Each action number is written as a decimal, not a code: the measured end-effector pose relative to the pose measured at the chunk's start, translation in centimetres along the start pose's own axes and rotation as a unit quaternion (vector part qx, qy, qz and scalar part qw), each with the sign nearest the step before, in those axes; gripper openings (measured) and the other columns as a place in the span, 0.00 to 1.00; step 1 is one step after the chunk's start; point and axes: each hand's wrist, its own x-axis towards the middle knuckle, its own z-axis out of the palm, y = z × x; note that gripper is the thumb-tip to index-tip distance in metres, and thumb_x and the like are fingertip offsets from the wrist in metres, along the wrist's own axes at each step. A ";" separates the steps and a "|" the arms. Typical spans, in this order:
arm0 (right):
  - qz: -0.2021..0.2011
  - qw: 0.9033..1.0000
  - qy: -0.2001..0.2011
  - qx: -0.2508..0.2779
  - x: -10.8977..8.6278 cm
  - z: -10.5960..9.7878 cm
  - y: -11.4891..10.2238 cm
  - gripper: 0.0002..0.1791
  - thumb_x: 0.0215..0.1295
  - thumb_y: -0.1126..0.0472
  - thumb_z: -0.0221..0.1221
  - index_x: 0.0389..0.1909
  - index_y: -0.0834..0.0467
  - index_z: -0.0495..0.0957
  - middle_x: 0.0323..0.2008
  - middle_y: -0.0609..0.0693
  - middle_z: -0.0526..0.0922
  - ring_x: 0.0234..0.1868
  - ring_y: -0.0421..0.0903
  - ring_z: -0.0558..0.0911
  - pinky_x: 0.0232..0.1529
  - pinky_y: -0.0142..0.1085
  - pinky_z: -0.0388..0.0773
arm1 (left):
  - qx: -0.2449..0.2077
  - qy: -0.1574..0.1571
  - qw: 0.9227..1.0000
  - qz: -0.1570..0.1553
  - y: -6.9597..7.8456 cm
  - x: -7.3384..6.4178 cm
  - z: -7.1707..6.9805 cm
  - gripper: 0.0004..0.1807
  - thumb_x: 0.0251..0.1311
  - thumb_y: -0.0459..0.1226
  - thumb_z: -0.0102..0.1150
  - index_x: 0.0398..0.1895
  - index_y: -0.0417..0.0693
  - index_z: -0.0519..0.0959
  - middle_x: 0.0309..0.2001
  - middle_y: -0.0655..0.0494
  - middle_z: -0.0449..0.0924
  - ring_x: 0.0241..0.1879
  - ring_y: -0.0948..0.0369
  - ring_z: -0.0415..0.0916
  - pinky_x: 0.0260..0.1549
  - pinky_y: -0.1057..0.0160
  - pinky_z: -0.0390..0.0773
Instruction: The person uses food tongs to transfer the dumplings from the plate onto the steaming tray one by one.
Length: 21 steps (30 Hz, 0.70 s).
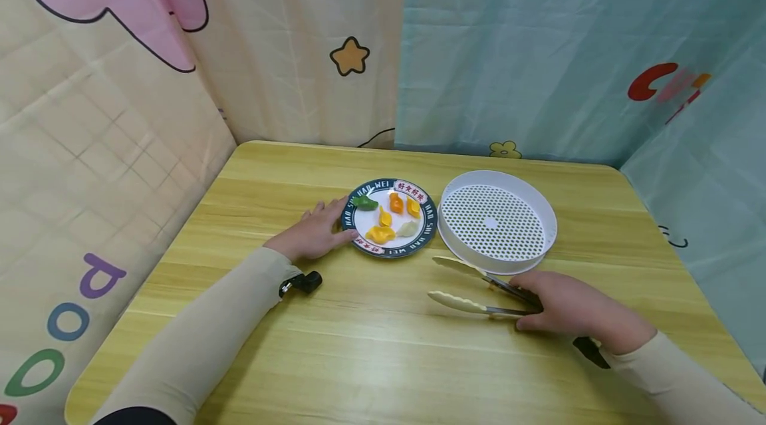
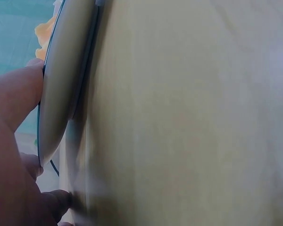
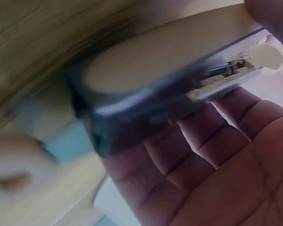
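The plate (image 1: 428, 229) looks glossy, the tongs' shafts (image 1: 507, 311) metal, the sieve (image 1: 479, 261) plastic, the table (image 1: 359, 338) smooth wood.

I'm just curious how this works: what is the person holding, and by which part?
The right fingers hold the tongs by the handle end. The left fingers only touch the plate, at its rim.

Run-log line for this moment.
left hand: touching plate | right hand: holding tongs, tips apart | plate: colored pieces | white sieve: beside plate
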 end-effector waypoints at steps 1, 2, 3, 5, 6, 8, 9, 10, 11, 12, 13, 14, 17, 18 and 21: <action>-0.003 1.000 0.001 -0.001 0.0 0.0 0.0 0.30 0.55 0.42 0.78 0.56 0.47 0.80 0.46 0.35 0.82 0.45 0.35 0.79 0.47 0.42 0.82 | 0.000 0.000 1.000 0.000 0.0 0.0 0.0 0.51 0.73 0.67 0.49 0.88 0.59 0.41 0.87 0.49 0.43 0.85 0.36 0.33 0.81 0.33 0.38; -0.007 1.000 0.002 0.000 0.1 0.0 0.0 0.29 0.57 0.42 0.77 0.56 0.47 0.80 0.45 0.35 0.81 0.44 0.34 0.78 0.46 0.41 0.81 | 0.000 0.000 1.000 0.000 0.0 0.0 0.0 0.51 0.72 0.67 0.49 0.88 0.59 0.41 0.87 0.50 0.43 0.85 0.37 0.33 0.81 0.33 0.38; -0.011 1.000 0.005 0.000 0.1 0.0 -0.1 0.28 0.58 0.43 0.76 0.57 0.47 0.80 0.46 0.35 0.81 0.44 0.34 0.78 0.46 0.41 0.82 | 0.001 0.000 1.000 0.000 0.0 0.1 0.0 0.51 0.72 0.67 0.49 0.88 0.59 0.41 0.87 0.50 0.43 0.85 0.37 0.33 0.81 0.33 0.38; -0.021 1.000 0.011 0.006 0.1 -0.1 -0.3 0.27 0.62 0.44 0.74 0.58 0.47 0.79 0.46 0.35 0.81 0.44 0.34 0.78 0.47 0.41 0.82 | 0.002 0.001 1.000 0.000 -0.1 0.1 0.1 0.52 0.72 0.68 0.49 0.88 0.58 0.41 0.87 0.50 0.42 0.85 0.37 0.33 0.81 0.32 0.37; -0.028 0.999 0.015 0.008 0.0 -0.1 -0.4 0.26 0.63 0.44 0.73 0.59 0.47 0.79 0.46 0.35 0.82 0.45 0.34 0.78 0.47 0.41 0.82 | 0.002 0.001 1.000 0.000 -0.2 0.2 0.1 0.52 0.72 0.68 0.49 0.88 0.58 0.41 0.87 0.50 0.42 0.85 0.37 0.33 0.81 0.32 0.37; -0.041 0.999 0.025 0.019 0.0 -0.1 -0.6 0.24 0.67 0.45 0.71 0.59 0.47 0.78 0.46 0.35 0.81 0.44 0.34 0.78 0.46 0.40 0.81 | 0.005 0.001 1.000 -0.001 -0.2 0.2 0.2 0.52 0.72 0.68 0.49 0.88 0.58 0.41 0.87 0.50 0.42 0.85 0.37 0.33 0.81 0.32 0.37; -0.047 0.998 0.030 0.029 0.0 -0.1 -0.7 0.24 0.68 0.46 0.70 0.60 0.47 0.77 0.44 0.35 0.81 0.42 0.33 0.78 0.44 0.38 0.81 | 0.006 0.001 1.000 0.000 -0.2 0.2 0.2 0.52 0.72 0.68 0.49 0.88 0.57 0.41 0.87 0.50 0.42 0.85 0.37 0.33 0.81 0.32 0.37; -0.050 0.997 0.038 0.037 0.0 -0.1 -0.8 0.23 0.69 0.47 0.69 0.61 0.47 0.76 0.41 0.34 0.80 0.40 0.32 0.77 0.41 0.36 0.79 | 0.007 0.000 1.000 0.000 -0.2 0.2 0.2 0.52 0.72 0.68 0.48 0.88 0.57 0.41 0.87 0.50 0.42 0.85 0.37 0.33 0.81 0.32 0.38; -0.056 0.996 0.049 0.042 0.1 -0.2 -0.9 0.22 0.70 0.48 0.68 0.61 0.47 0.76 0.39 0.34 0.78 0.38 0.31 0.76 0.39 0.34 0.77 | 0.007 0.000 1.000 0.000 -0.2 0.2 0.2 0.52 0.72 0.68 0.48 0.88 0.57 0.41 0.87 0.50 0.42 0.85 0.37 0.33 0.81 0.32 0.38; -0.059 0.995 0.061 0.045 0.2 -0.2 -1.1 0.20 0.71 0.49 0.68 0.59 0.47 0.76 0.37 0.33 0.77 0.36 0.31 0.74 0.37 0.33 0.74 | 0.006 -0.001 1.000 -0.001 -0.2 0.2 0.2 0.52 0.72 0.68 0.48 0.88 0.57 0.41 0.87 0.50 0.42 0.85 0.37 0.33 0.81 0.33 0.38; -0.065 0.994 0.074 0.048 0.3 -0.4 -1.2 0.18 0.71 0.51 0.68 0.57 0.48 0.76 0.34 0.33 0.74 0.34 0.31 0.72 0.36 0.32 0.72 | 0.006 -0.001 1.000 0.000 -0.2 0.2 0.2 0.52 0.72 0.69 0.48 0.88 0.57 0.41 0.87 0.50 0.42 0.85 0.37 0.33 0.81 0.33 0.38; -0.068 0.993 0.088 0.045 0.5 -0.5 -1.5 0.17 0.71 0.52 0.68 0.55 0.49 0.77 0.32 0.33 0.72 0.34 0.31 0.71 0.35 0.31 0.70 | 0.007 -0.001 1.000 0.000 -0.2 0.2 0.2 0.52 0.72 0.69 0.48 0.88 0.57 0.41 0.87 0.50 0.42 0.85 0.37 0.33 0.81 0.33 0.38; -0.067 0.990 0.121 0.018 1.4 -1.1 -2.2 0.10 0.71 0.54 0.68 0.47 0.48 0.77 0.30 0.33 0.70 0.32 0.31 0.69 0.34 0.32 0.68 | 0.007 0.001 1.000 0.001 -0.3 0.2 0.2 0.52 0.72 0.69 0.48 0.88 0.57 0.41 0.87 0.50 0.42 0.85 0.38 0.33 0.81 0.33 0.38; -0.061 0.990 0.127 0.009 1.7 -1.4 -2.5 0.09 0.71 0.54 0.68 0.44 0.47 0.76 0.29 0.33 0.70 0.32 0.32 0.69 0.35 0.32 0.69 | 0.007 0.002 1.000 0.001 -0.3 0.2 0.2 0.52 0.72 0.69 0.48 0.88 0.57 0.41 0.87 0.51 0.43 0.85 0.38 0.33 0.81 0.33 0.38; -0.035 0.991 0.127 -0.008 3.0 -1.9 -3.5 0.09 0.72 0.53 0.67 0.37 0.46 0.74 0.26 0.36 0.69 0.29 0.34 0.69 0.33 0.33 0.68 | 0.009 0.003 1.000 0.003 -0.4 0.3 0.3 0.52 0.72 0.69 0.48 0.88 0.57 0.41 0.87 0.51 0.43 0.85 0.37 0.33 0.81 0.33 0.38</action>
